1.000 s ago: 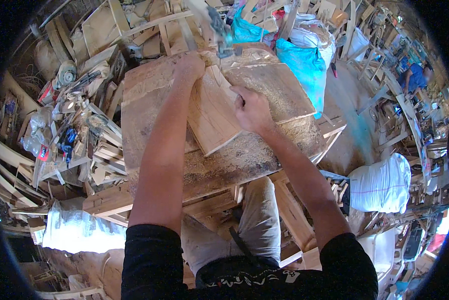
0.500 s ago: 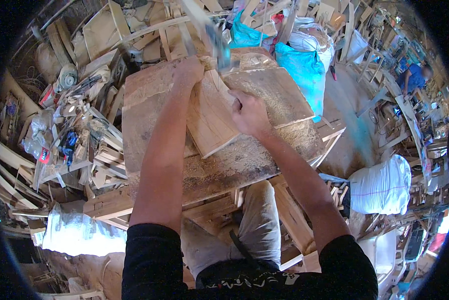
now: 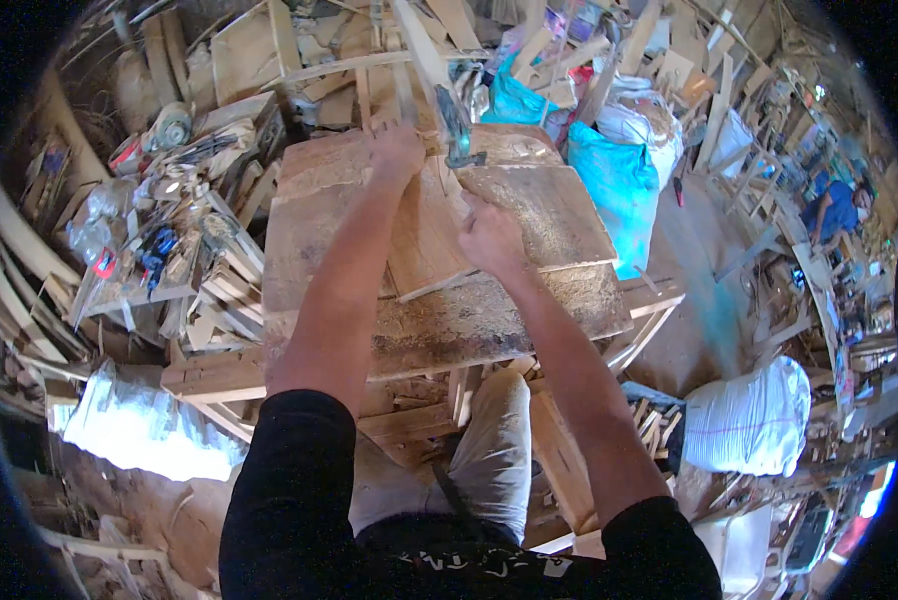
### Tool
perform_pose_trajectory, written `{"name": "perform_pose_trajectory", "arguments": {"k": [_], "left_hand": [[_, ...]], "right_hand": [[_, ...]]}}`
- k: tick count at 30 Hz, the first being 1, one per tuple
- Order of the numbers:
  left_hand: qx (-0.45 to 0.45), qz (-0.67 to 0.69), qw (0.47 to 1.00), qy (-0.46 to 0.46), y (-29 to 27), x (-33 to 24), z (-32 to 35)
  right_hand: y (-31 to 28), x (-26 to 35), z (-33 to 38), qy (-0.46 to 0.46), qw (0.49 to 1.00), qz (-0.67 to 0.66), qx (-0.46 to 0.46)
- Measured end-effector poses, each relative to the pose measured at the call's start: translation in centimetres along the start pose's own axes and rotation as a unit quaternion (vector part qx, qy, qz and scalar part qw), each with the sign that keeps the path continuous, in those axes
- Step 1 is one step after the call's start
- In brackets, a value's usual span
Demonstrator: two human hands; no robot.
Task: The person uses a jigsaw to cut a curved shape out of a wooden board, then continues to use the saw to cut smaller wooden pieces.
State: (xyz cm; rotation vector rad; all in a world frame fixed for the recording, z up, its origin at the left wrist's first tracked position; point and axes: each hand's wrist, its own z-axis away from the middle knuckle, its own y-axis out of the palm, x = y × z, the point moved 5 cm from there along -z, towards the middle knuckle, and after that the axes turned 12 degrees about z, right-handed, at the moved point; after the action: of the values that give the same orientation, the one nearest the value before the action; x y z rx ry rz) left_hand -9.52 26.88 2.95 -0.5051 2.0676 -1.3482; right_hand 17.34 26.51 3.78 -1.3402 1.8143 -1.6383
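A light brown wooden board lies flat on a worn, sawdust-covered wooden worktable. My left hand grips the board's far left side, its fingertips partly hidden. On the right edge, nearer to me, my right hand holds the board with its fingers curled and the thumb side toward the far end. Just beyond the board's far end, a blue-grey metal machine part hangs down over the table from a pale upright bar. A blade cannot be made out. A raised flat wooden panel sits to the right of the board.
Turquoise sacks stand beyond the table's right side. Wood offcuts and a plastic bottle crowd a side bench at left. At lower right rests a stuffed white sack. A person in blue is far off at right.
Both hands have moved slightly away from me with the board, toward the metal machine part. The whole view has tilted and shifted a little.
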Motion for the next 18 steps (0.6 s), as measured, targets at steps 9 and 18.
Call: {"name": "perform_pose_trajectory", "arguments": {"k": [9, 18], "left_hand": [[0.071, 0.097, 0.992, 0.044, -6.1, -5.2, 21.2], [0.05, 0.089, 0.992, 0.069, -7.6, -6.0, 25.7]], "right_hand": [[0.7, -0.8, -0.2, -0.017, 0.998, -0.014, -0.051], [2.3, -5.4, -6.7, -0.08, 0.982, -0.172, -0.009]]}}
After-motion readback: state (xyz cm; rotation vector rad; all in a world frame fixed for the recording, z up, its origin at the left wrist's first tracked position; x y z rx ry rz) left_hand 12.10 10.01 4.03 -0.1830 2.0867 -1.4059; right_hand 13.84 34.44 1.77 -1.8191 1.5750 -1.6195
